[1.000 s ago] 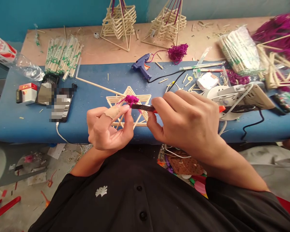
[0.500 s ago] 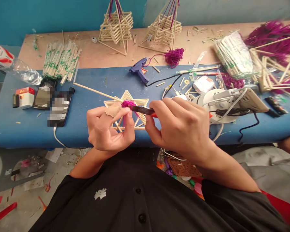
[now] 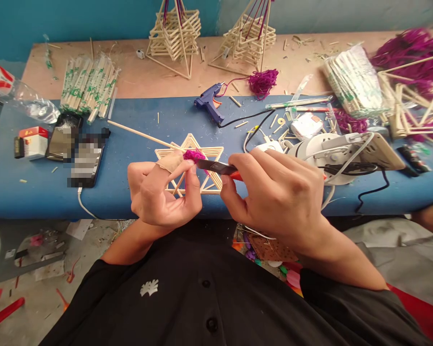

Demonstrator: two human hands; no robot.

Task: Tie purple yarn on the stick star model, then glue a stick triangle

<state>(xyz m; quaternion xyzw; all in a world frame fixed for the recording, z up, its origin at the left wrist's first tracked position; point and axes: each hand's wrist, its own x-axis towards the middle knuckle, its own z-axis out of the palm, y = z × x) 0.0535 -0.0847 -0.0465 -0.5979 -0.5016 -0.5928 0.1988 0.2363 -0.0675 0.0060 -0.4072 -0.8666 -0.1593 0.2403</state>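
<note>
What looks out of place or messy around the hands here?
The left hand wears a bandage on one finger, and stick offcuts litter the far bench. The star frame looks intact.

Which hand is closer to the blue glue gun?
The right hand. The blue glue gun lies up the table, slightly left of it. The left hand sits farther left and lower, pinching the purple yarn on the star frame.
</note>
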